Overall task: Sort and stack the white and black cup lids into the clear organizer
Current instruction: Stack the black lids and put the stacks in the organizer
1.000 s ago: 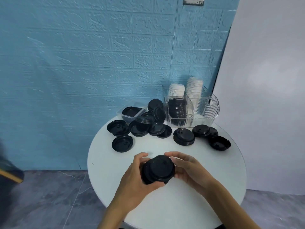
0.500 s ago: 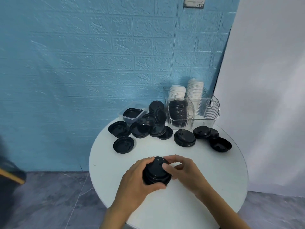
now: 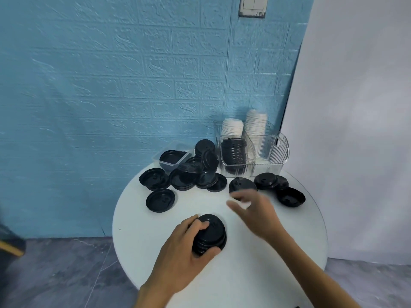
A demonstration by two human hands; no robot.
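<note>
Low in the frame's centre, the left hand (image 3: pixel 182 247) grips a stack of black lids (image 3: pixel 210 234) on the white table (image 3: pixel 138 241), thumb and fingers curled round its rim. The right hand (image 3: pixel 255 210), motion-blurred, reaches with fingers spread and empty, half hiding a black lid pile (image 3: pixel 241 184). The clear organizer (image 3: pixel 262 156), right of centre, holds black and white lids.

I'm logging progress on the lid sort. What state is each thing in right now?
Left hand: grips the lid stack.
Lid stack: upright on the table.
Right hand: blurred, fingers spread, holds nothing.
Organizer: part filled, white lids behind, black lids in front.
Loose lids: scattered, some upside down.
Small tub: holds a black lid.
</note>
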